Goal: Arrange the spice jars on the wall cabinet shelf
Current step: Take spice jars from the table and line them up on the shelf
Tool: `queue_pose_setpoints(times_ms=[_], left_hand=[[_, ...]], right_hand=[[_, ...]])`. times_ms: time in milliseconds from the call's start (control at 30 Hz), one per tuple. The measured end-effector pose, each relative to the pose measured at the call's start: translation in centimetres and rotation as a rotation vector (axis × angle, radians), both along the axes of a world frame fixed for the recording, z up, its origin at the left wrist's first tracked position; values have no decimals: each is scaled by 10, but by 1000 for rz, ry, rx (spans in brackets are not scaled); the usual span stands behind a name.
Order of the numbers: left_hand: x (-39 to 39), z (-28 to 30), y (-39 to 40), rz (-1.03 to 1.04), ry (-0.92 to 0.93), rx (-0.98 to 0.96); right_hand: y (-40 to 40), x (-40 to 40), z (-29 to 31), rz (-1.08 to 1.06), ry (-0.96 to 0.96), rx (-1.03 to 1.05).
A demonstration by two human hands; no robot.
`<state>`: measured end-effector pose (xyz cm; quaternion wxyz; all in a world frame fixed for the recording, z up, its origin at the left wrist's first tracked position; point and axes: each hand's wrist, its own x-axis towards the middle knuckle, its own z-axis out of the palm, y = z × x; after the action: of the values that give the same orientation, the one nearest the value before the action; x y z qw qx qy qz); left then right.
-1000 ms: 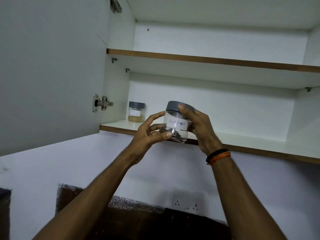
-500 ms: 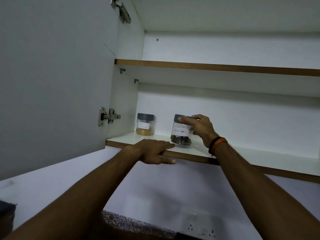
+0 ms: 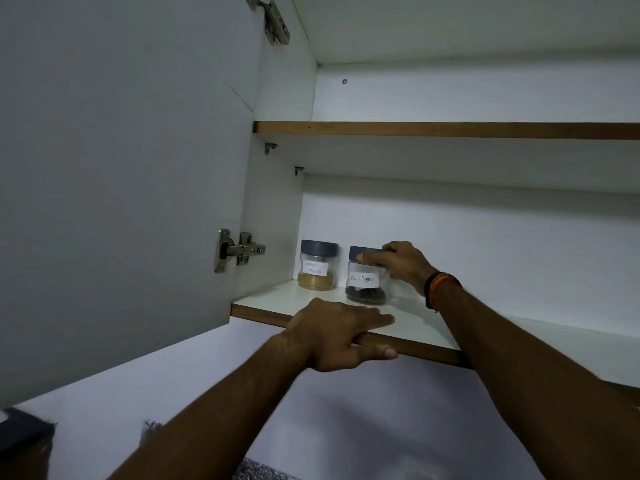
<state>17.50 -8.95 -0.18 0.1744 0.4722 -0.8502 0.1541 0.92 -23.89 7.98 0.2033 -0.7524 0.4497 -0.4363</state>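
Note:
Two clear spice jars with grey lids stand on the lower shelf (image 3: 433, 327) of the open wall cabinet. The left jar (image 3: 317, 265) holds tan powder and sits near the cabinet's left wall. Just to its right stands the black pepper jar (image 3: 365, 282), upright on the shelf, with dark contents and a white handwritten label. My right hand (image 3: 398, 263) wraps around that jar's lid from the right. My left hand (image 3: 341, 332) grips the shelf's brown front edge, fingers on top, thumb below.
The cabinet door (image 3: 121, 185) hangs open at the left, with metal hinges (image 3: 235, 251) on it. An upper shelf (image 3: 450, 129) runs across above. To the right of the jars the lower shelf is bare. White wall lies below the cabinet.
The black pepper jar went from both hands in front of the cabinet onto the shelf, then back beside the tan jar. My left hand let go and took hold of the shelf edge.

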Motion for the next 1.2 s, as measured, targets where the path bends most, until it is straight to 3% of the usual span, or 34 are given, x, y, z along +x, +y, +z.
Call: queue_pose_setpoints(times_ms=[733, 1200], left_hand=[[-3, 1, 4, 8, -2, -42], [-3, 0, 4, 2, 11, -40]], right_hand=[[-29, 21, 2, -87, 252, -103], [-25, 4, 1, -41, 216, -120]])
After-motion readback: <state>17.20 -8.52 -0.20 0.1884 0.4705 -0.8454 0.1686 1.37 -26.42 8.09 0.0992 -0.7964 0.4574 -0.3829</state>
